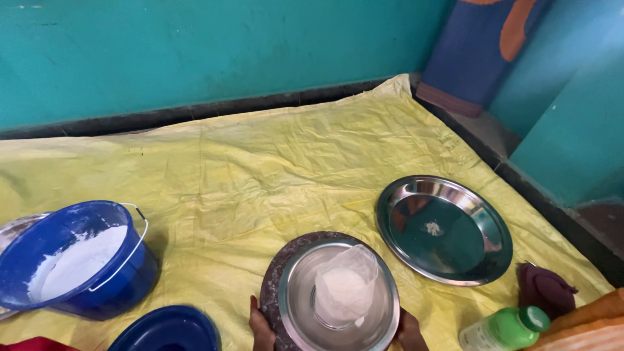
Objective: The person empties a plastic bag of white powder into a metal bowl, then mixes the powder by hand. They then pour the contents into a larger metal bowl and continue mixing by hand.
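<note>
Two hands grip one round dark board at the near edge of a yellow sheet.

Both hands clamp the board [276,279]: the left hand [261,328] on its near-left rim, the right hand [411,331] on its near-right rim. On the board sits a steel dish [299,305] holding a clear bag of white powder [344,289]. Left of the board lie a blue lid [166,330] and a blue bucket [127,276] of white powder. Right of it stand a green bottle [504,329], a maroon cloth [545,288], and farther back a steel plate [445,227] on the yellow sheet [273,162].
</note>
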